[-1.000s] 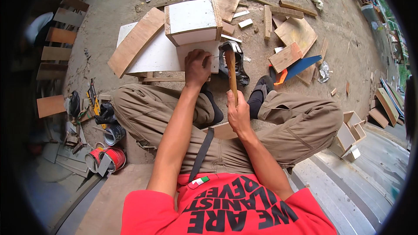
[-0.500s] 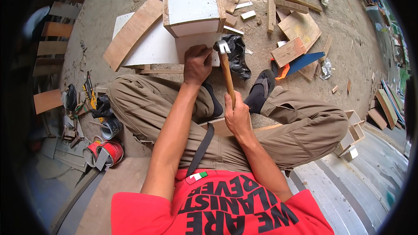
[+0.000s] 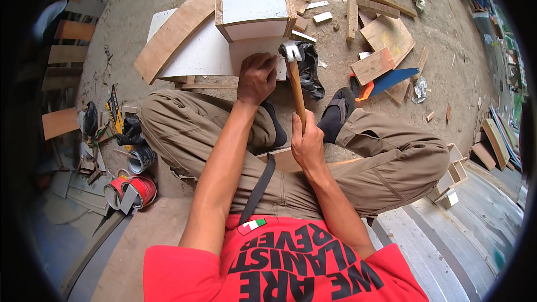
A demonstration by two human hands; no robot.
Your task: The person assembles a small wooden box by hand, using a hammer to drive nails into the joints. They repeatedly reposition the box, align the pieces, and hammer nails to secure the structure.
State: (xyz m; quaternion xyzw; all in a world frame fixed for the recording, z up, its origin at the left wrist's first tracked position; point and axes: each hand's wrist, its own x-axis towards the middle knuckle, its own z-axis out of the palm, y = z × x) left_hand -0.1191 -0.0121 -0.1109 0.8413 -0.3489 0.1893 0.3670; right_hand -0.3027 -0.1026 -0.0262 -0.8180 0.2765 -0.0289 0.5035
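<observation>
Hammer (image 3: pixel 297 88) points forward from the right hand (image 3: pixel 307 144), long axis leaning left.

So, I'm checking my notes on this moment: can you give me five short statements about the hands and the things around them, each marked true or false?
1. The right hand grips the claw hammer by its wooden handle. True.
2. The left hand holds the claw hammer too. False: only the right hand does; the left hand is at the white board, its fingers bent.
3. The blue-bladed handsaw lies to the right of the claw hammer. True.
4. The two red cans stand on the person's right. False: the red cans are on the left.
5. A black plastic bag lies between the claw hammer and the handsaw in the view. True.
</observation>
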